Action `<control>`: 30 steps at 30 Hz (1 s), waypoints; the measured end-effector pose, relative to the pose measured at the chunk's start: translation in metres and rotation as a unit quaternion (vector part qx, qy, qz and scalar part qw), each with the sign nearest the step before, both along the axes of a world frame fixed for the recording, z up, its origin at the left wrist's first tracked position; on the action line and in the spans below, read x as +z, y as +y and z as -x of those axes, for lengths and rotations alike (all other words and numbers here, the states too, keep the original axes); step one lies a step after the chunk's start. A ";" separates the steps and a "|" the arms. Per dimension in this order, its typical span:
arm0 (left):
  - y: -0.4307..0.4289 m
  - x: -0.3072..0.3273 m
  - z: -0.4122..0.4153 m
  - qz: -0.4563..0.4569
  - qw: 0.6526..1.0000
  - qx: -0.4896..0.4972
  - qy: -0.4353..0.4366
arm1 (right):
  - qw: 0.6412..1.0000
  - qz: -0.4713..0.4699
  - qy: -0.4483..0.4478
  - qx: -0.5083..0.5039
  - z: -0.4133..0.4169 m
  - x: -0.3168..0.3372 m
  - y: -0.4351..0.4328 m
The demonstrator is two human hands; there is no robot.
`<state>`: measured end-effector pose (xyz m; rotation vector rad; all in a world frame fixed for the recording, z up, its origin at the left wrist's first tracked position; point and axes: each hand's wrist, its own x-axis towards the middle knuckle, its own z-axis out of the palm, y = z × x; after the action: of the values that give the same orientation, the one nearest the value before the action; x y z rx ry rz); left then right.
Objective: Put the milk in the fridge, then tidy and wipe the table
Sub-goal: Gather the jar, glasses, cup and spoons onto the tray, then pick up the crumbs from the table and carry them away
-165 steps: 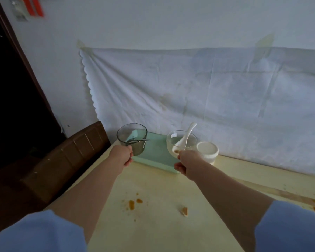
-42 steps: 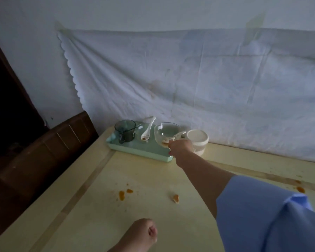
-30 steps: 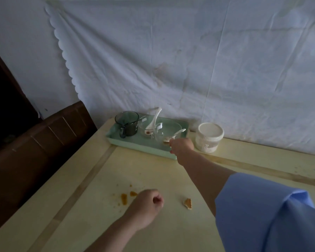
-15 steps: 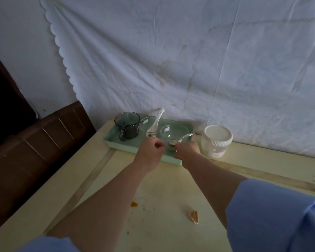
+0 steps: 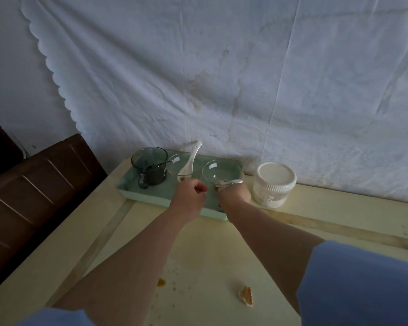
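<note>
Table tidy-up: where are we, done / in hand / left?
Done: the glass mug, two glass bowls and two spoons sit on the green tray. No milk in view.

In hand: left hand and right hand, both curled, at the tray's near edge by the right bowl.

Left: white-lidded jar stands off the tray; crumb and brown spots show the table unwiped.

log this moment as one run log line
phase: tidying | both hands at green tray | bowls, mug on tray | crumb, stains unwiped
</note>
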<state>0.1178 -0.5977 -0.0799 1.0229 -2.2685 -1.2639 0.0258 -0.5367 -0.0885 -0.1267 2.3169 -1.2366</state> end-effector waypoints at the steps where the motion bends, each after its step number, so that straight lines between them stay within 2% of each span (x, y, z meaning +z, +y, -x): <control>1: 0.001 0.000 -0.001 -0.004 1.000 -0.003 0.000 | 1.000 -0.003 0.007 -0.011 -0.003 -0.001 0.002; 5: 0.005 0.008 -0.015 0.003 1.000 -0.018 -0.023 | 1.000 0.023 0.017 -0.005 -0.015 0.011 0.016; 8: 0.010 0.023 -0.029 -0.013 0.999 -0.024 -0.029 | 0.992 0.089 -0.021 0.084 -0.033 0.031 0.027; 11: 0.022 0.038 -0.053 -0.042 0.999 -0.014 -0.028 | 0.982 0.106 0.005 0.155 -0.054 0.049 0.047; 19: 0.087 0.071 -0.140 -0.055 0.993 0.000 -0.107 | 0.938 0.029 0.061 0.341 -0.124 0.077 0.130; 25: 0.160 0.081 -0.197 -0.084 0.989 0.028 -0.121 | 0.915 -0.019 0.087 0.393 -0.167 0.092 0.199; 30: 0.216 0.074 -0.239 -0.091 0.986 0.048 -0.131 | 0.870 -0.046 0.114 0.477 -0.203 0.082 0.251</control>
<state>0.3569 -0.3812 -0.0062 1.4216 -2.2886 -1.3857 0.2293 -0.2860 -0.0068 -1.2659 2.0010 -0.5987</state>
